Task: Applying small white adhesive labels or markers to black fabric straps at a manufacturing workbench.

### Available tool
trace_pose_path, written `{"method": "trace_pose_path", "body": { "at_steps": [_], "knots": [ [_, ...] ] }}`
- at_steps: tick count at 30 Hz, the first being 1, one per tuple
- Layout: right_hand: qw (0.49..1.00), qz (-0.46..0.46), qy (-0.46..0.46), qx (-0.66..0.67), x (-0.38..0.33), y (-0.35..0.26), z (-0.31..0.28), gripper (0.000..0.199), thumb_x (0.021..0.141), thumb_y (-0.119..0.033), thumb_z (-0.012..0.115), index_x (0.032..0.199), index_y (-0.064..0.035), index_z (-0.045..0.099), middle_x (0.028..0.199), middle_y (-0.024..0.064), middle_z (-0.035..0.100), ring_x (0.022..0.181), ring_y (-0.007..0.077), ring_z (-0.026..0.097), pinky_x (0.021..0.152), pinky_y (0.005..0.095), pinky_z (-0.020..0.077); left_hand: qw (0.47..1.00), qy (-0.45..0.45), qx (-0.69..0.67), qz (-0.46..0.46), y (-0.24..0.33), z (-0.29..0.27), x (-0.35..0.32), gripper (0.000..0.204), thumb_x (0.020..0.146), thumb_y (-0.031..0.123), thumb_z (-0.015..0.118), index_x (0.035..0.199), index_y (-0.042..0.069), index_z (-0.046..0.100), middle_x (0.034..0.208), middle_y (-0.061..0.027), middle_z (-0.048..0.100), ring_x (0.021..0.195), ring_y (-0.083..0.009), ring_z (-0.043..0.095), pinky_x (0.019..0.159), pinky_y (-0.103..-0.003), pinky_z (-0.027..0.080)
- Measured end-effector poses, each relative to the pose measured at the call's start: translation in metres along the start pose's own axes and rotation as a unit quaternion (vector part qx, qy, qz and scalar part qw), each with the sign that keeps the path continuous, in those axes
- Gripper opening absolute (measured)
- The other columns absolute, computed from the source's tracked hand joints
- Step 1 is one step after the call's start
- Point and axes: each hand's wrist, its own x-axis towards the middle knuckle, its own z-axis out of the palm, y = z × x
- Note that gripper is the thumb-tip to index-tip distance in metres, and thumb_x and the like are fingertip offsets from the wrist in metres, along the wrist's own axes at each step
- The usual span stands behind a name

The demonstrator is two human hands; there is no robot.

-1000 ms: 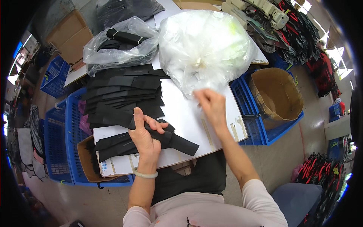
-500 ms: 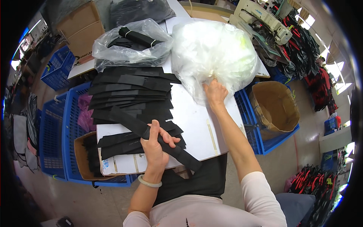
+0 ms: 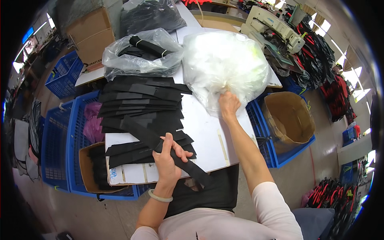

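Observation:
My left hand (image 3: 168,162), a pale bangle on its wrist, grips a long black fabric strip (image 3: 141,132). The strip lies slantwise over other strips, and its lower end hangs past the table's near edge. Closed fingers of my right hand (image 3: 230,106) pinch the gathered neck of a big clear plastic bag (image 3: 226,60), puffed out with pale contents that I cannot make out. Under and beyond my left hand, black strips (image 3: 140,100) lie overlapped in a pile. A smaller group of black strips (image 3: 128,154) sits near the table's front left corner.
A white table (image 3: 204,136) carries everything. Behind the pile stands an open plastic bag (image 3: 116,66) with a tied black bundle (image 3: 148,46). Blue crates (image 3: 58,148) flank the left side; a brown carton (image 3: 288,120) sits in a blue crate at right. A sewing machine (image 3: 276,28) stands far right.
The view has shifted slightly. My left hand keeps its hold on the strip, whose near end droops more. My right hand stays at the bag's neck.

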Motion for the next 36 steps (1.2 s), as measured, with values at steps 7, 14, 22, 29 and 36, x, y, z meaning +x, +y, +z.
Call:
{"method": "trace_pose_path", "body": {
  "at_steps": [7,14,22,29,36],
  "knots": [
    [0.905,0.048,-0.144,0.397,-0.033,-0.009,-0.085,0.021,0.083,-0.017,0.063,0.072,-0.0005,0.068,0.067,0.0101,0.067,0.057,0.0217,0.059,0.059,0.0332,0.0482,0.999,-0.016,0.002,-0.039,-0.007,0.002,0.003,0.022,0.099,0.021,0.055,0.083,0.007,0.051,0.057,-0.0042,0.05,0.042,-0.0137,0.051,0.052,-0.034,0.057],
    [0.532,0.137,-0.498,0.671,-0.099,0.0,-0.169,0.02,0.094,-0.018,0.061,0.088,-0.0005,0.068,0.072,0.0056,0.066,0.061,0.0091,0.056,0.056,0.0238,0.0441,0.977,-0.185,-0.021,-0.101,-0.023,0.022,0.008,0.039,0.086,0.005,0.068,0.12,-0.011,0.056,0.082,-0.0109,0.061,0.05,-0.0136,0.055,0.057,-0.032,0.056],
    [0.567,0.103,-0.5,0.646,-0.114,0.009,-0.172,0.024,0.095,-0.02,0.061,0.085,0.0006,0.067,0.07,0.0066,0.065,0.055,0.008,0.053,0.048,0.0219,0.041,0.974,-0.199,0.084,-0.065,-0.013,0.026,-0.003,0.04,0.072,-0.002,0.07,0.111,-0.01,0.062,0.074,-0.0101,0.062,0.056,-0.0164,0.062,0.048,-0.024,0.047],
    [0.405,0.181,-0.538,0.717,-0.118,0.009,-0.175,0.027,0.096,-0.023,0.061,0.084,0.001,0.066,0.069,0.0061,0.064,0.055,0.008,0.053,0.045,0.0214,0.038,0.964,-0.258,0.055,-0.036,-0.013,0.023,-0.006,0.031,0.074,-0.003,0.07,0.103,-0.009,0.064,0.074,-0.0094,0.062,0.055,-0.0152,0.06,0.046,-0.023,0.046],
    [0.749,-0.098,-0.282,0.592,-0.13,-0.01,-0.173,0.024,0.088,-0.02,0.073,0.087,0.0025,0.065,0.072,0.0061,0.065,0.059,0.0093,0.058,0.052,0.0201,0.0428,0.974,-0.191,0.12,-0.013,-0.014,0.026,-0.004,0.027,0.076,0.006,0.073,0.098,-0.006,0.063,0.078,-0.0076,0.058,0.05,-0.0131,0.053,0.044,-0.024,0.046]
  ]
}}
